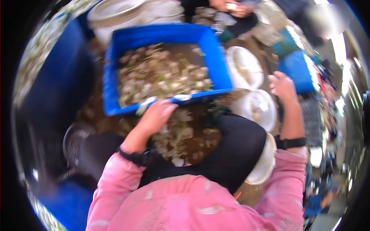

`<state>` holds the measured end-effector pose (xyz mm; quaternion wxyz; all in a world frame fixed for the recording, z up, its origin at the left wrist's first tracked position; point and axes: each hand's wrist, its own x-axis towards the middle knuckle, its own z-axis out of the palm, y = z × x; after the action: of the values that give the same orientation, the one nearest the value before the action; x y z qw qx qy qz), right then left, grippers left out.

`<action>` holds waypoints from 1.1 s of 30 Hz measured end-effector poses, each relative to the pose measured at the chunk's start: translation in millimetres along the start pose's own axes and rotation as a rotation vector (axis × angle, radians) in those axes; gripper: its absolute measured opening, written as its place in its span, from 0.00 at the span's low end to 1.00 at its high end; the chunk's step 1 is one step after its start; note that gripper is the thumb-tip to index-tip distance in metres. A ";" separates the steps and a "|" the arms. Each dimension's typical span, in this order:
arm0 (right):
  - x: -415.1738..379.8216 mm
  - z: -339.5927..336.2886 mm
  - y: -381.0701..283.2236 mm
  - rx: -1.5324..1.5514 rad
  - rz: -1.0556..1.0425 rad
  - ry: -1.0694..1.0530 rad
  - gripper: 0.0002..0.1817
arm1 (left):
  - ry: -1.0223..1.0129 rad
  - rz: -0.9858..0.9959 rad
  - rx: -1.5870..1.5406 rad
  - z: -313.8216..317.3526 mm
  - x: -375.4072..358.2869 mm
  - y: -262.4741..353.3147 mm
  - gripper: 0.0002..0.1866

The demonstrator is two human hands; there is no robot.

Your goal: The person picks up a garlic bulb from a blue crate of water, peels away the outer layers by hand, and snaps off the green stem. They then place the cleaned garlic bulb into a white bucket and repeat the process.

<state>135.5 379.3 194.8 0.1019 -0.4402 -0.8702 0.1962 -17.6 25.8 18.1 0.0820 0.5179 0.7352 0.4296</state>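
Observation:
A blue bin (217, 63) stands before my knees, holding many pale bulbs (165, 77) with bits of green stem, blurred by motion. My left hand (156, 115) is at the bin's near rim, its fingers bent together over the edge beside a whitish piece; what they grip is too blurred to name. To the right, my right hand (283, 85) is raised beyond the white buckets, fingers curled, and I cannot make out anything in it. More bulbs and scraps (175, 136) lie on the ground between my legs.
White buckets (246, 63) (260, 109) stand right of the bin, another (262, 165) beside my right knee. Large white tubs (115, 11) are behind the bin. Another person's hands (237, 9) show at the top. A blue container (296, 73) is at the right, dark sacks at the left.

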 end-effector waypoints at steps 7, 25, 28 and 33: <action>41.9 202.7 -124.5 -0.727 -0.946 -0.496 0.09 | 0.914 -0.714 -0.966 -53.8 11.8 -3.8 0.10; 29.0 323.9 -215.6 0.443 0.070 -1.176 0.14 | 0.537 -0.874 -0.662 -62.8 25.2 -57.0 0.20; -16.4 274.4 -241.0 0.902 0.275 -1.115 0.16 | 0.536 -0.717 -0.872 -58.5 29.3 -54.1 0.27; -49.4 226.5 -234.7 0.471 -0.231 -0.687 0.15 | 0.666 -0.571 -1.425 -54.6 31.7 -40.1 0.30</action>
<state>-85.0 156.8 91.4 -0.0747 -0.2139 -0.8286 0.5120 -90.4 18.6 33.4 0.2739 -0.0180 0.3764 0.8849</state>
